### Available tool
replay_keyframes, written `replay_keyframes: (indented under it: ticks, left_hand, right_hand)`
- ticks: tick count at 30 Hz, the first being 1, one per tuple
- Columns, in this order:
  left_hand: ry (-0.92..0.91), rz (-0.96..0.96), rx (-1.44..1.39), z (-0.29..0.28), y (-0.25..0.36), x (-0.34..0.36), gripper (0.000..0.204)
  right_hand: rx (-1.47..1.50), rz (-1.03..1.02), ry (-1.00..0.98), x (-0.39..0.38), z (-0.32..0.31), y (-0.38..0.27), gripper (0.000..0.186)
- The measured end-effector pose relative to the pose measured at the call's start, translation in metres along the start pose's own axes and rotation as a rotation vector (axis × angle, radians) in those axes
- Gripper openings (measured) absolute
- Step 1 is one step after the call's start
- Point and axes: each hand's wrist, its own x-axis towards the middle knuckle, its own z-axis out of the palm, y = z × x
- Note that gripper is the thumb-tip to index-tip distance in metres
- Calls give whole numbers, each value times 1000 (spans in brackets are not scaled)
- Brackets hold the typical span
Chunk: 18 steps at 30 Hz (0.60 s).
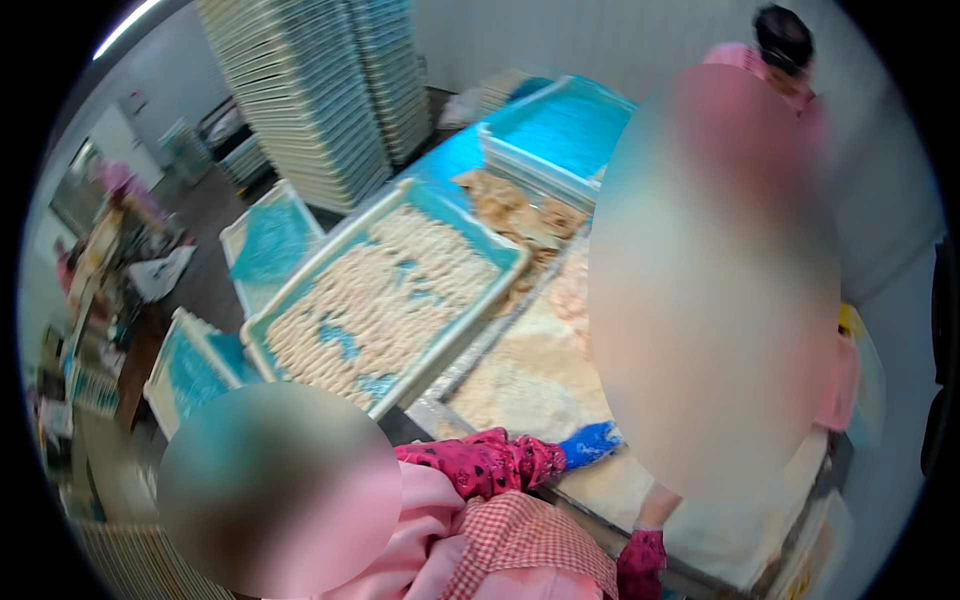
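My left hand (590, 446), in a blue glove dusted with pale powder, lies over a wide metal-edged work tray (440, 415). Its fingers are smeared and reach a blurred patch, so their pose is unclear. Pale crumb-like powder (535, 385) covers much of the tray, with a heap of pinkish pieces (570, 295) farther back. My right hand (661, 503) comes in low over the powder; only bare skin near the wrist shows, and the blurred patch hides its fingers. Left of the work tray, a white crate (262, 352) with blue lining holds rows of pale, finger-shaped coated pieces (385, 290).
Crumpled brown material (515, 215) lies behind the crate, beside a blue-lined white bin (540, 180). Tall stacks of crates (295, 95) stand at the back left. More lined crates (270, 240) lean on the floor. A co-worker (780, 50) in pink stands at the far right.
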Motion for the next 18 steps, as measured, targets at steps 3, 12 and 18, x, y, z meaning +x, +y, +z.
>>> replay_keyframes:
  ticks: [3, 12, 18]
  left_hand:
    - [18, 164, -547, 21, 2, -25, 56]
    - [229, -30, -283, -117, 38, -75, 91]
    - [1048, 295, -1125, -293, -13, -171, 74]
  right_hand:
    - [171, -61, -36, 3, 43, -14, 59]
    - [-147, -289, -206, 13, 77, -72, 77]
    - [-82, -143, -267, -1, 78, -61, 70]
